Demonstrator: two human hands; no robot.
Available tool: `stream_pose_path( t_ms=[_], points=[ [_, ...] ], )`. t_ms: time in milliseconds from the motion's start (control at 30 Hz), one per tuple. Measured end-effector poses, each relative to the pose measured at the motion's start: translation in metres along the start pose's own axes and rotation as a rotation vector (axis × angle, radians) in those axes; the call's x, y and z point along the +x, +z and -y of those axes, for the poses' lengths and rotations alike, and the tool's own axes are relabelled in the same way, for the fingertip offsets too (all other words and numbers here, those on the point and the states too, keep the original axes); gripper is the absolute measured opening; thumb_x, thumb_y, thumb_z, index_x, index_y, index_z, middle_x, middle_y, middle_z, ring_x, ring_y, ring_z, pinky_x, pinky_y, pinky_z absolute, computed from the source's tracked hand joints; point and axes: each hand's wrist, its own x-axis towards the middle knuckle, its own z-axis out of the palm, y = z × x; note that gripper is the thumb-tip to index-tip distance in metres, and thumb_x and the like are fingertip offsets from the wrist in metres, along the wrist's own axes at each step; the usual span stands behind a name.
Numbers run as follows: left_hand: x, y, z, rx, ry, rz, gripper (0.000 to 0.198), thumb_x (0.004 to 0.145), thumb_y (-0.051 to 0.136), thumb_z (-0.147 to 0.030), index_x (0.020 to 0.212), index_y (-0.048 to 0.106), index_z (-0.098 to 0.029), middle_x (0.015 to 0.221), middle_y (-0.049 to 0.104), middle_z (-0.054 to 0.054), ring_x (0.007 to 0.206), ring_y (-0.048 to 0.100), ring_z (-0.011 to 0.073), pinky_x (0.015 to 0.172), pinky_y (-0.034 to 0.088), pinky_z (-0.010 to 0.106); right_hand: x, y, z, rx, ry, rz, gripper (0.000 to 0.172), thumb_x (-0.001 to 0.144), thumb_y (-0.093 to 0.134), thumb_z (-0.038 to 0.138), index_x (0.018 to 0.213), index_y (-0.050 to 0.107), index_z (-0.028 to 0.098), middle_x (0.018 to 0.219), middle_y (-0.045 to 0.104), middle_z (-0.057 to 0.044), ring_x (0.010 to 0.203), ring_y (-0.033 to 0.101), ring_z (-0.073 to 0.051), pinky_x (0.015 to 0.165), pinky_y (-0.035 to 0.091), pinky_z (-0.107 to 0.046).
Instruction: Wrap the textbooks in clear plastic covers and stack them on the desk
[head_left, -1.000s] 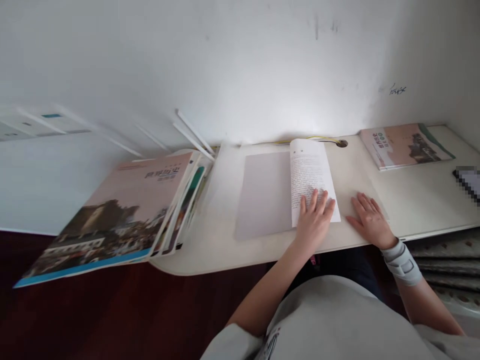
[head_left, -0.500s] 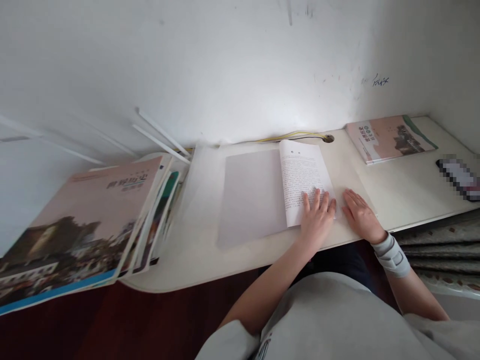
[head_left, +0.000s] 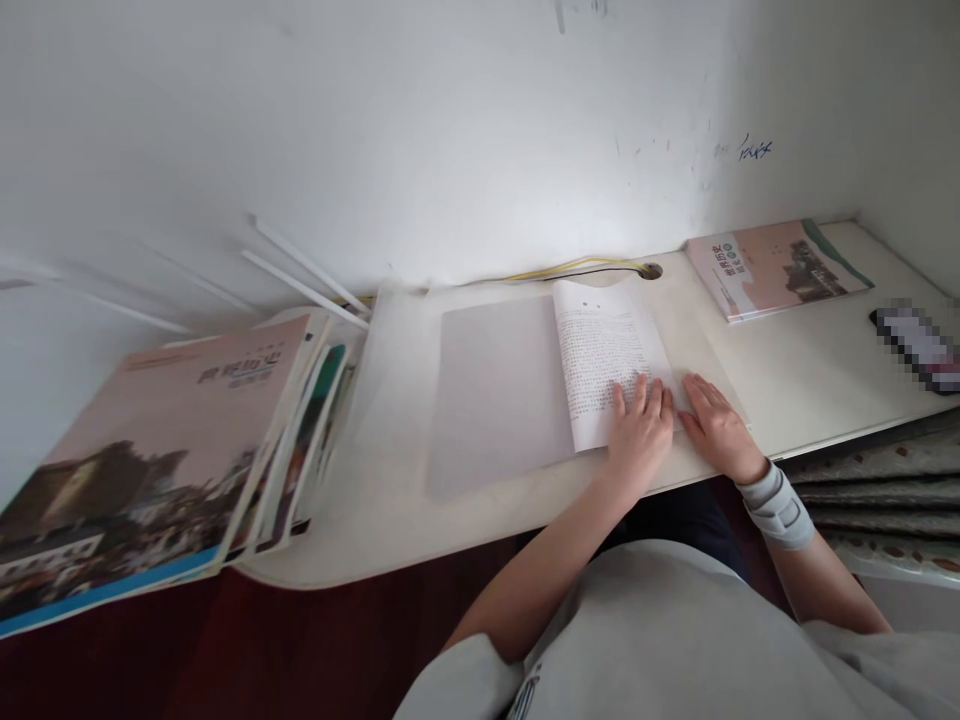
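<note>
A scuffed white wall [head_left: 480, 140] backs a pale desk [head_left: 375, 480] above dark-red flooring [head_left: 262, 650].

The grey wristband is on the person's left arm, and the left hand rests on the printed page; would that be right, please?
Not quite: in the head view, the grey wristband is on the right arm. The left hand does rest on the printed page.

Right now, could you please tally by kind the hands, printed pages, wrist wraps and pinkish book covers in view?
Hands: 2 (left hand, right hand)
Printed page: 1
Wrist wrap: 1
Pinkish book covers: 2 (left cover, right cover)
Total: 6
</note>
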Motion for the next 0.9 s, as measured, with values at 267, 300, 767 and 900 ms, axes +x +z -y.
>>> stream_pose_path(
  t_ms=[267,300,767,900],
  points=[
    [-0.006,-0.008,-0.008,0.015,0.048,0.027,0.042,0.093,0.027,-0.013,0.126,0.052,-0.008,0.132,0.053,0.015,0.128,0.042,0.0285,0.105,0.029,0.058,0.003,-0.003,0.002,0.048,0.056,-0.031,0.046,0.093,0.033,0.027,0.135,0.04,0.009,0.128,0.053,-0.02,0.126,0.044,-0.028,0.101,0.043,-0.049],
    [-0.006,-0.009,-0.007,0.023,0.052,0.028,0.041,0.093,0.028,-0.013,0.126,0.052,-0.008,0.132,0.053,0.015,0.128,0.042,0.0281,0.105,0.029,0.058,0.003,-0.003,0.003,0.054,0.061,-0.032,0.046,0.093,0.034,0.028,0.134,0.04,0.009,0.128,0.053,-0.021,0.127,0.043,-0.028,0.101,0.043,-0.049],
    [-0.006,-0.02,0.001,0.066,0.134,0.093,0.033,0.091,0.038,-0.01,0.118,0.057,-0.007,0.125,0.058,0.017,0.119,0.052,0.0265,0.098,0.042,0.044,0.003,-0.004,0.004,0.076,0.077,-0.043,0.046,0.092,0.04,0.034,0.132,0.044,0.012,0.132,0.05,-0.02,0.129,0.041,-0.028,0.102,0.041,-0.049],
    [-0.01,-0.023,0.0,0.123,0.169,0.077,0.033,0.091,0.037,-0.011,0.115,0.06,-0.008,0.122,0.06,0.016,0.118,0.052,0.0316,0.096,0.042,0.049,0.001,-0.002,0.002,0.079,0.059,-0.035,0.048,0.09,0.043,0.034,0.132,0.043,0.011,0.132,0.05,-0.02,0.13,0.04,-0.028,0.103,0.04,-0.049]
  ],
)
